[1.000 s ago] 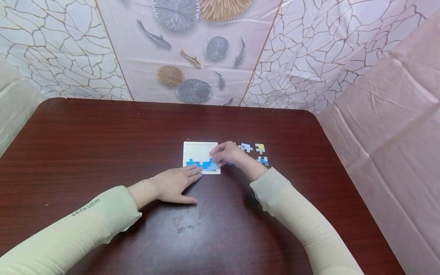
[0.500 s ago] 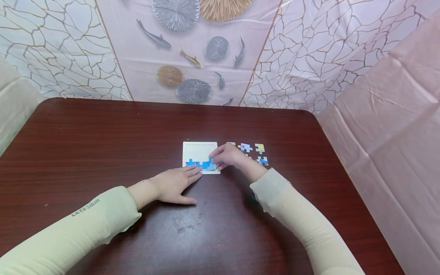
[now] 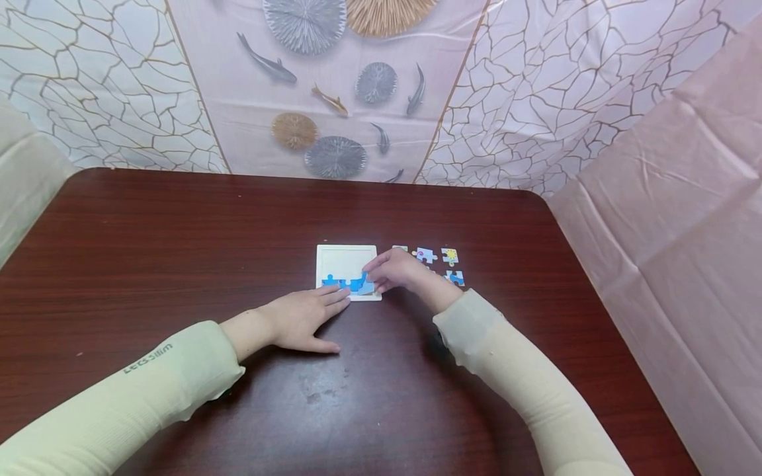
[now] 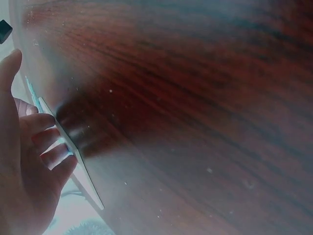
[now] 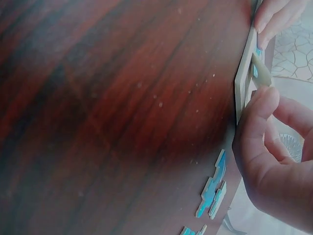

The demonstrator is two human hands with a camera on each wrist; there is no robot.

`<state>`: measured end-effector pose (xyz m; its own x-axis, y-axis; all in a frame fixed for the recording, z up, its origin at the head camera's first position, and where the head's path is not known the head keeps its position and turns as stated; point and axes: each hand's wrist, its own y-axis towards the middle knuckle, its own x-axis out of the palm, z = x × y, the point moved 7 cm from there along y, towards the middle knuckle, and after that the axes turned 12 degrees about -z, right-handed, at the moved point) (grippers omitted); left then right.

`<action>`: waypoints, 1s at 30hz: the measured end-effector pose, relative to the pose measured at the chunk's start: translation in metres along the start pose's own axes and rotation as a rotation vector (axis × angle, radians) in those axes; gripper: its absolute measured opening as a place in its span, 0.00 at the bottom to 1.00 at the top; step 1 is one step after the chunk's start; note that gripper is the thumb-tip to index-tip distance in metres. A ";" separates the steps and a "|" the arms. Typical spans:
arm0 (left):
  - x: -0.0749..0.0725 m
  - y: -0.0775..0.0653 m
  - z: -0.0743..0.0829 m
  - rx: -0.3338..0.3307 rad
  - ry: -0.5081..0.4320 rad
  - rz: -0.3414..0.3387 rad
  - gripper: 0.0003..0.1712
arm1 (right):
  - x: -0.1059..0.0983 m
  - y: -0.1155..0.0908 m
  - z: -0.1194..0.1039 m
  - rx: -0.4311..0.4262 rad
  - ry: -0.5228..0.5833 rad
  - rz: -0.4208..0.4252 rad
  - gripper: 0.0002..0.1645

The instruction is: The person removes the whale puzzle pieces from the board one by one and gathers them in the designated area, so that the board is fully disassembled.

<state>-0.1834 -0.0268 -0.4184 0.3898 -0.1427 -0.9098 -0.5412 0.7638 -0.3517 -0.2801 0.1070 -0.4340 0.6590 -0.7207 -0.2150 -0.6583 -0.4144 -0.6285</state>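
Note:
A square white puzzle tray [image 3: 347, 256] lies on the dark wooden table, with blue jigsaw pieces [image 3: 333, 283] along its near side. My left hand [image 3: 300, 320] lies palm down, its straight fingertips pressing on the tray's near left part and the pieces there. At the tray's near right corner, my right hand [image 3: 397, 270] pinches a puzzle piece [image 5: 262, 73] between thumb and fingers. That piece stands tilted against the tray in the right wrist view, and the fingers hide part of it. In the left wrist view the left fingers [image 4: 61, 169] reach over the tray's edge.
Right of the tray lie several loose puzzle pieces, among them one with a pink curl [image 3: 425, 255], one with a yellow flower shape [image 3: 450, 256] and a blue-and-white one [image 3: 454, 277]. The right forearm passes close in front of them. A patterned cloth [image 3: 333, 73] hangs behind the table.
My right hand has shifted slightly toward the near side with the pinched piece, uncovering more of a loose piece behind it. The left hand stays in place.

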 end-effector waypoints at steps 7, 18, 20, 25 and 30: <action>-0.001 0.000 0.000 -0.005 -0.006 -0.009 0.47 | -0.005 0.001 -0.001 0.027 0.062 0.011 0.18; -0.001 0.001 -0.002 -0.030 -0.058 -0.029 0.47 | -0.021 -0.015 0.000 -0.033 -0.040 0.003 0.18; -0.001 0.002 -0.002 -0.032 -0.067 -0.028 0.46 | -0.025 -0.019 0.003 -0.042 -0.049 0.003 0.18; -0.002 0.001 -0.001 -0.037 -0.069 -0.028 0.47 | -0.040 -0.029 0.012 -0.063 -0.050 0.013 0.18; -0.003 0.000 0.000 -0.041 -0.076 -0.032 0.47 | -0.053 -0.040 0.020 -0.077 -0.035 0.015 0.20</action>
<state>-0.1843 -0.0266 -0.4161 0.4622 -0.1170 -0.8790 -0.5568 0.7332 -0.3903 -0.2813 0.1733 -0.4125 0.6606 -0.7076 -0.2509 -0.6933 -0.4466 -0.5657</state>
